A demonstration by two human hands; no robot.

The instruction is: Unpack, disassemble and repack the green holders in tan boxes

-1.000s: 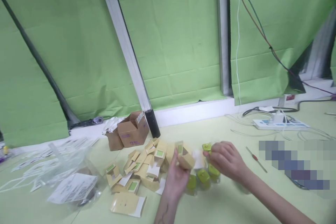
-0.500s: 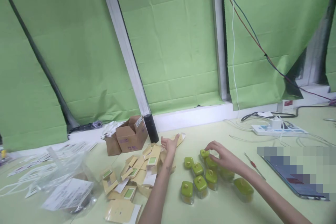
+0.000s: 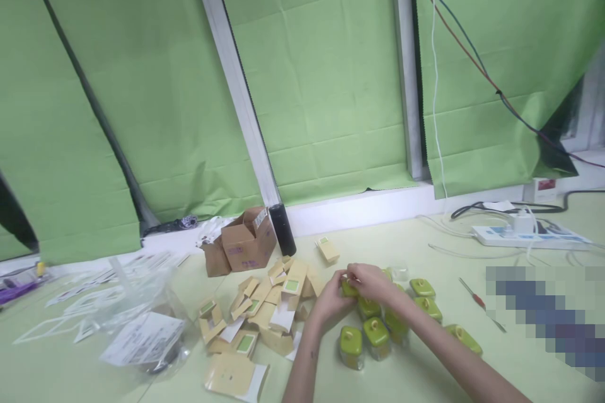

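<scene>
Several small clear jars with green lids, each lid topped by a yellowish loop, stand in a group on the table; one front jar (image 3: 351,347) shows fully. My left hand (image 3: 331,302) is closed around the side of a jar (image 3: 348,288) at the group's back left. Over the same jar's lid, the fingers of my right hand (image 3: 371,280) are pinched together, touching it. The fingertips overlap there, so the exact grip is partly hidden. Behind my hands a small yellow carton (image 3: 328,250) lies alone. To the left is a heap of opened yellow cartons (image 3: 265,308).
A brown cardboard box (image 3: 248,245) and a black cylinder (image 3: 282,230) stand at the back. Left lies a clear plastic bag (image 3: 146,340) with a printed sheet. On the right are a red-handled tool (image 3: 478,301), a power strip (image 3: 534,236) with cables, and a blurred-out area.
My left hand has come back from the lone carton to the jars. My right hand has shifted left onto the same jar. The camera view has turned slightly left.
</scene>
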